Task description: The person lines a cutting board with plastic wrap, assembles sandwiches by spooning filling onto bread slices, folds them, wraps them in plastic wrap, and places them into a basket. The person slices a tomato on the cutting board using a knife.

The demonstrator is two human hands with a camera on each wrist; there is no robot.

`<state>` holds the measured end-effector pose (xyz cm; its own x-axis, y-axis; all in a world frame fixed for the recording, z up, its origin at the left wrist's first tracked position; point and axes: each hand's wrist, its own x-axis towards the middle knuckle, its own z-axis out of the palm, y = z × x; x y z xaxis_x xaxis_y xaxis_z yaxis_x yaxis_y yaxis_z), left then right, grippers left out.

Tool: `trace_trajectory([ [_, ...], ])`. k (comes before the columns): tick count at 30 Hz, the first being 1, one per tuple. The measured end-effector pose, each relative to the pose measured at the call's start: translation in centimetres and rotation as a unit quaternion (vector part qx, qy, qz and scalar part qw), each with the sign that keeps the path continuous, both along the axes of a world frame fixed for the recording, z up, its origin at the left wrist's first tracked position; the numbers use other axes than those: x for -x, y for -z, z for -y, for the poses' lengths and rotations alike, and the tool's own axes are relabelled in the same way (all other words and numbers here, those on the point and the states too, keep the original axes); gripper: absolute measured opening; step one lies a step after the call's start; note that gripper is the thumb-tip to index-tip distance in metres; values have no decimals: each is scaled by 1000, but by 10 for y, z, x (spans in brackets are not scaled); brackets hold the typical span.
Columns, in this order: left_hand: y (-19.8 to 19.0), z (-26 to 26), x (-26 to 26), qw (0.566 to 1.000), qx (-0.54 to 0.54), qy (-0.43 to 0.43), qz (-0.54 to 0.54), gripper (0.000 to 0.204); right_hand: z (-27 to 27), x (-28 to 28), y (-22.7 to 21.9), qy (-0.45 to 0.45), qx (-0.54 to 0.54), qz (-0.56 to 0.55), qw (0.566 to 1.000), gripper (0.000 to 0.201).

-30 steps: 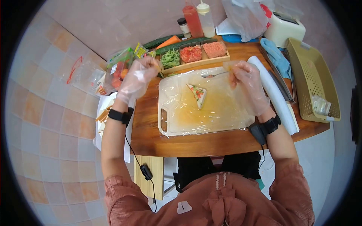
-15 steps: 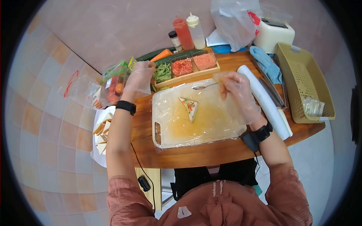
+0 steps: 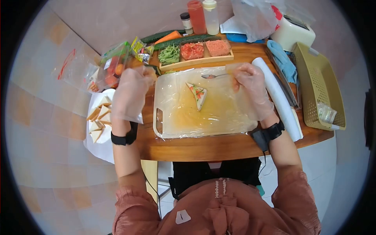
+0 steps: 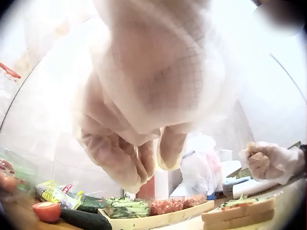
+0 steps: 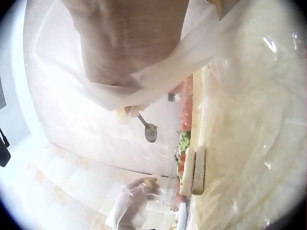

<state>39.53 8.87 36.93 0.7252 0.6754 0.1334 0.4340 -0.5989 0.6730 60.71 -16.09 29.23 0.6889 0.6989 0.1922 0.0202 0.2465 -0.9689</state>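
Note:
A triangular sandwich piece topped with red and green bits (image 3: 197, 95) lies on the film-covered cutting board (image 3: 172, 127); its layered bread (image 4: 240, 218) shows from the side in the left wrist view. My gloved right hand (image 3: 252, 90) is over the board's right side, gripping a spoon (image 3: 208, 76) by its handle. In the right wrist view, a little pinkish stuff sits on the spoon bowl (image 5: 150, 132). My gloved left hand (image 3: 131, 92) hovers left of the board, fingers (image 4: 129, 167) loosely bent, with nothing visible in them.
Behind the board, a wooden tray (image 3: 199, 61) holds shredded greens and two pinkish-red fillings. Bread triangles (image 3: 104, 113) lie on white paper at the left. A white roll (image 3: 276, 98), a blue cloth (image 3: 282, 62) and a basket (image 3: 338, 102) are at the right. Bottles (image 3: 197, 17) stand behind.
My left hand has drawn back from beside the tray, toward my body, uncovering the yellow packet. My right hand still holds the spoon over the board. The head view has shifted.

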Motion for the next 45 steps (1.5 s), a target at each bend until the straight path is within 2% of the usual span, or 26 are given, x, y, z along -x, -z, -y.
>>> trace_trajectory([
  [2, -6, -5, -3, 999, 32, 4, 34, 22, 0, -4, 7, 4, -20, 6, 1000, 12],
  [4, -17, -7, -11, 977, 139, 40, 156, 25, 0, -1, 1, -6, -19, 7, 1000, 13],
  [9, -44, -1, -24, 974, 122, 14, 191, 25, 0, 4, 0, -13, -24, 28, 999, 13],
  [11, -49, 1, -28, 981, 50, 26, 188, 27, 0, 5, 1, -14, -30, 19, 999, 14],
  [15, -55, 6, -32, 975, 50, 53, 211, 29, 0, 7, 0, -14, -22, 32, 999, 14],
  [21, -60, 10, -27, 974, 3, 19, 224, 30, 1, 6, 1, -9, 22, 33, 999, 15],
  [23, -62, 13, -21, 976, -22, -20, 217, 29, -1, 6, 2, 17, 30, 32, 999, 16],
  [30, -67, 9, -7, 969, 27, -61, 236, 28, -2, -2, 13, 6, 42, 66, 997, 21],
  [38, -73, 0, 2, 944, 43, -72, 319, 26, -5, -2, 2, 144, -30, 96, 984, 23],
  [42, -71, -6, 4, 943, 17, -85, 320, 24, -26, -4, -5, 131, -57, 83, 986, 23],
  [45, -72, 0, 5, 941, 31, -98, 321, 22, -52, -7, -23, 101, -42, 125, 986, 22],
])
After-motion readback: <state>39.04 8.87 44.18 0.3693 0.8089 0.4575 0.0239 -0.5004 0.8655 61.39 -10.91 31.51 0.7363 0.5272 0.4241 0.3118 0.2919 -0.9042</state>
